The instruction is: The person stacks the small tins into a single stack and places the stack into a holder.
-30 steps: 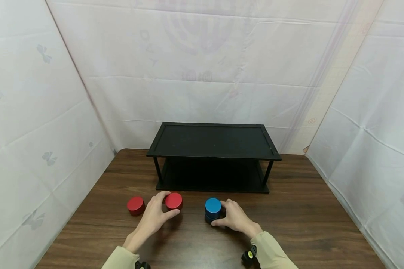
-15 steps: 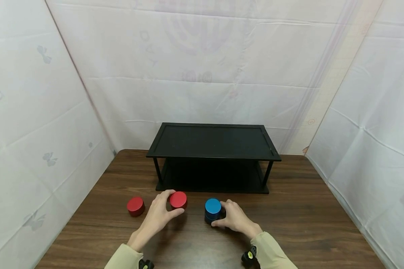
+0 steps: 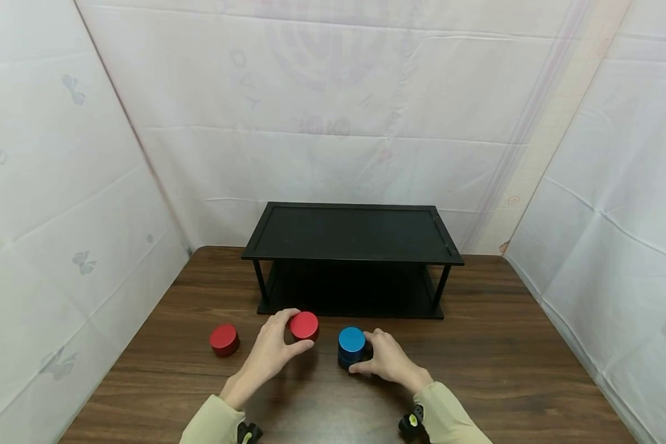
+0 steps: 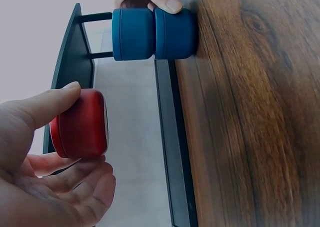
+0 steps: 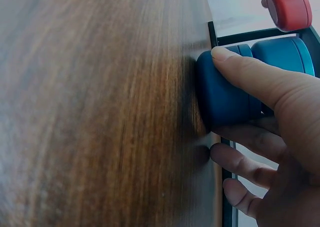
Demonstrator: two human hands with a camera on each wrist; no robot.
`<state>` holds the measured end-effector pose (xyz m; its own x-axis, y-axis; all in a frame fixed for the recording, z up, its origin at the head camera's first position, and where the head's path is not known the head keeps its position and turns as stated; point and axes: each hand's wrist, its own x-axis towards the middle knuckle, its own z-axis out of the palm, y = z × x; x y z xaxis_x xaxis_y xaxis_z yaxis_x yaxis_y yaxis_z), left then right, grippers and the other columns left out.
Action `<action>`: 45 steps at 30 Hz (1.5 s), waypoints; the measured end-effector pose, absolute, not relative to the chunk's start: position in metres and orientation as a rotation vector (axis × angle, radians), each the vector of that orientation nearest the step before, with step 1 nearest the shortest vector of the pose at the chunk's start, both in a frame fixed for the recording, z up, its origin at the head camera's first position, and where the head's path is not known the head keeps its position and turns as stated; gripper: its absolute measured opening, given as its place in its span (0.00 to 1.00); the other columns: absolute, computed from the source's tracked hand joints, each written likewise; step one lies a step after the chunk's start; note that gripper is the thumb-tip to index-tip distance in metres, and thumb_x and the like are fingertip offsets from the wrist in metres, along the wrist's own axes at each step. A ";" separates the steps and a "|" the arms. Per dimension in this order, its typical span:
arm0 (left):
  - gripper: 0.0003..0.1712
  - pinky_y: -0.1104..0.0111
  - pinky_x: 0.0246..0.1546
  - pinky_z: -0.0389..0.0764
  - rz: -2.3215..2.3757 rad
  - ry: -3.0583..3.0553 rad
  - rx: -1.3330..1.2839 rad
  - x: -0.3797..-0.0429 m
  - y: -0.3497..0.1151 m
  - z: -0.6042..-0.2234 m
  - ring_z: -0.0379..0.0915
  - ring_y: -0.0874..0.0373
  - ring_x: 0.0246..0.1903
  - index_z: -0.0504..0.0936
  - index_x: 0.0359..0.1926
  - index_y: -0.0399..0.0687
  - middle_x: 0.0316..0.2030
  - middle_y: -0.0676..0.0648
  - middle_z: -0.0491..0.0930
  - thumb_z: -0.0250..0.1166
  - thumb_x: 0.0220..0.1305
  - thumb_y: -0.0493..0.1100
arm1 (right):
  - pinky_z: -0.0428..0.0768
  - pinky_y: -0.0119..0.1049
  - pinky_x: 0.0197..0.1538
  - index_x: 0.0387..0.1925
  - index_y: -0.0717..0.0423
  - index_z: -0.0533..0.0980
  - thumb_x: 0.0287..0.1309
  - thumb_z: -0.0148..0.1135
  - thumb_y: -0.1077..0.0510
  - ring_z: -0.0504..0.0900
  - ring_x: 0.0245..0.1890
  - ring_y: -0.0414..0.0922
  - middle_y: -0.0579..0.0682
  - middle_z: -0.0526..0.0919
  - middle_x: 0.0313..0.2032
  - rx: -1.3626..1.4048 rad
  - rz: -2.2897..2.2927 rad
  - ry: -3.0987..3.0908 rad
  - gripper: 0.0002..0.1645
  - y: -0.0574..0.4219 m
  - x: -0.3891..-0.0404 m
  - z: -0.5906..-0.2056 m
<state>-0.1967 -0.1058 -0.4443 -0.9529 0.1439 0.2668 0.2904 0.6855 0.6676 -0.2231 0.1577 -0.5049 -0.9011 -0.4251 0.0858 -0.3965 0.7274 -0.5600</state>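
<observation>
My left hand point(image 3: 271, 349) grips a small round red tin point(image 3: 304, 325) between thumb and fingers. In the left wrist view this red tin point(image 4: 82, 123) is off the table, with its lid side turned away from the tabletop. Two blue tins stand stacked to its right: an upper blue tin point(image 4: 135, 34) on a lower blue tin point(image 4: 176, 34). Around the lower one, thumb and fingers of my right hand point(image 3: 390, 359) are curled, near the tabletop. A second red tin point(image 3: 224, 340) rests on the table to the left of my left hand.
A black two-level shelf point(image 3: 349, 234) stands at the back of the brown wooden table point(image 3: 505, 370), just behind the tins. White sheeting point(image 3: 333, 123) hangs behind the table and along both sides.
My left hand has moved right and slightly up with its red tin, closer to the blue stack. The right hand, the blue tins and the other red tin have stayed in place.
</observation>
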 end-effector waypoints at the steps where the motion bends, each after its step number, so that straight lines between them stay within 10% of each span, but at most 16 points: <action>1: 0.36 0.48 0.57 0.74 -1.121 -2.701 -0.357 -0.197 -0.105 -0.444 0.73 0.47 0.55 0.73 0.59 0.40 0.55 0.41 0.77 0.75 0.50 0.46 | 0.80 0.43 0.45 0.56 0.62 0.75 0.43 0.75 0.40 0.76 0.40 0.41 0.52 0.80 0.42 -0.682 -0.917 2.873 0.43 0.158 -0.223 -0.505; 45: 0.36 0.49 0.55 0.74 -1.199 -2.665 -0.532 -0.198 -0.069 -0.432 0.72 0.50 0.53 0.73 0.59 0.42 0.54 0.44 0.77 0.74 0.52 0.50 | 0.76 0.36 0.43 0.49 0.54 0.78 0.44 0.75 0.41 0.73 0.37 0.39 0.45 0.82 0.39 -0.705 -0.940 2.847 0.33 0.158 -0.226 -0.506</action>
<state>-0.1982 -0.0686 -0.4316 -0.9218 0.2504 0.2960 0.3876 0.6128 0.6886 -0.2257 0.1585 -0.5056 -0.8935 -0.4415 0.0822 -0.4036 0.7092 -0.5781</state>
